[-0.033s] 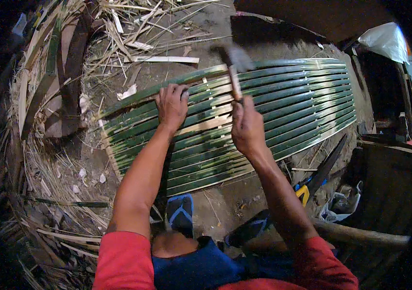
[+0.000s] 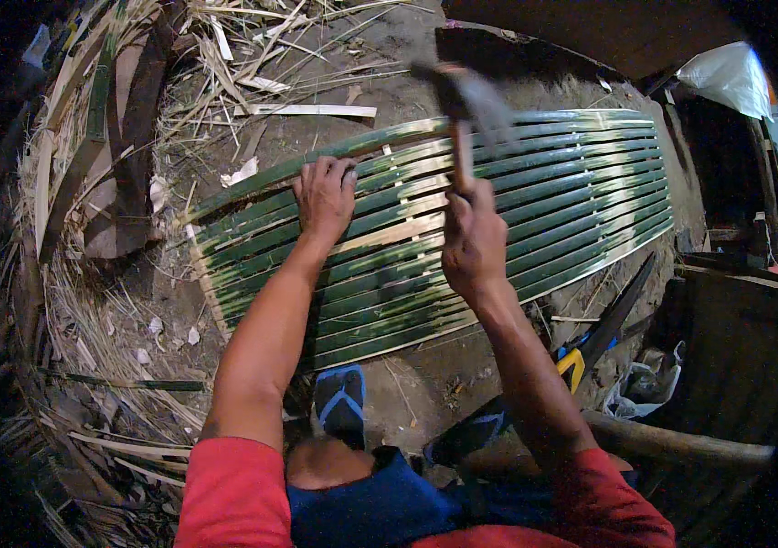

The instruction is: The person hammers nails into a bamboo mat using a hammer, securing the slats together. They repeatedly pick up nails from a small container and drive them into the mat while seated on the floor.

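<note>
- Long green-and-pale slatted bamboo panel [image 2: 407,228]: lies across the person's front, broad slats up, angled away to the right. Probably set low so both hands reach it from the near side. Can't tell if anything props it underneath.
- Left hand [image 2: 326,203]: palm down on the panel's far-left part, fingers bent over the far slats, close together. Looks like a steadying press; can't tell if a slat is pinched.
- Right hand [image 2: 475,242]: over the panel's middle, fingers wrapped round the handle of a wooden-handled hammer [image 2: 464,151]. Grip sits low on the handle, likely for leverage. Head is up at the panel's far edge, blurred; contact unclear.
- Brown bare-earth floor [image 2: 448,365]: no bench, panel is worked at ground level. Dim room, dark edges.
- Heap of thin straw-coloured shavings [image 2: 110,338]: left of the panel; more litter beyond its far-left edge.
- Rough dark-brown timber [image 2: 128,173]: left of the panel.
- Round brown wooden pole [image 2: 681,445]: near side, right of the panel's middle.
- White plastic sheet [image 2: 727,78]: hangs beyond the panel's right end.
- Dark-bladed, yellow-handled saw [image 2: 613,320]: near side of the panel's right half, apparently parked within reach.
- Flat pale bamboo strip [image 2: 311,111]: just beyond the far edge.
</note>
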A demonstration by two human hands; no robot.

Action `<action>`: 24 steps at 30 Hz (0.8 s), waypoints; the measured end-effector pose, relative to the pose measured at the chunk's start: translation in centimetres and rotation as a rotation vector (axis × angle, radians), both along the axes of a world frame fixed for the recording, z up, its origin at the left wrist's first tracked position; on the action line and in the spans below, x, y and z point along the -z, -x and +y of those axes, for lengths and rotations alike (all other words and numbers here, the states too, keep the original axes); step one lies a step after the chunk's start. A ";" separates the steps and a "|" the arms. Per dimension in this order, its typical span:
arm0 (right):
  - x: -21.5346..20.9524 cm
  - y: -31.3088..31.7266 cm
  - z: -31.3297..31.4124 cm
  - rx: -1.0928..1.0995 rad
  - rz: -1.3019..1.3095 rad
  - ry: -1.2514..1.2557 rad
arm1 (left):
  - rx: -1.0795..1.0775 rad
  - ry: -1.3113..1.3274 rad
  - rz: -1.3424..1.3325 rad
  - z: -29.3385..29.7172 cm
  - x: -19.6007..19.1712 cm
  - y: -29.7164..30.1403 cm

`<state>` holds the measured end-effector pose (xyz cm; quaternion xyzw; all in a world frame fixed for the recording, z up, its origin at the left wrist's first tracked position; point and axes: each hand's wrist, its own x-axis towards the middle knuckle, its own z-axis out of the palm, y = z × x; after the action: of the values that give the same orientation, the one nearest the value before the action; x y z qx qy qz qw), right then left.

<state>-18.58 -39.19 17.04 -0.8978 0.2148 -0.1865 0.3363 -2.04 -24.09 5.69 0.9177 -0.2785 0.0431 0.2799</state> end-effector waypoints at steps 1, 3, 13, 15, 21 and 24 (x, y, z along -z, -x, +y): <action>0.5 0.5 0.2 0.032 -0.107 0.014 | -0.004 0.043 -0.053 0.1 0.2 0.2; 1.7 1.1 0.6 -0.018 0.029 0.033 | -0.018 0.000 0.003 0.0 0.5 0.0; 6.1 8.6 7.0 -0.020 0.382 -0.124 | -0.066 0.150 0.264 21.8 -3.5 11.6; 6.7 9.2 10.3 -0.088 0.374 -0.160 | -0.042 -0.094 0.290 28.0 -4.2 16.4; 6.9 8.5 18.5 -0.284 0.519 -0.155 | -0.005 -0.575 0.622 32.9 -3.3 24.7; 6.8 8.7 20.5 -0.297 0.489 -0.145 | -0.036 -0.562 0.466 32.2 -1.3 26.0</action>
<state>-27.29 -18.68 10.23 -0.9113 0.1687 0.1024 0.3614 -27.99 8.14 6.98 0.9488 -0.1922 -0.2403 0.0717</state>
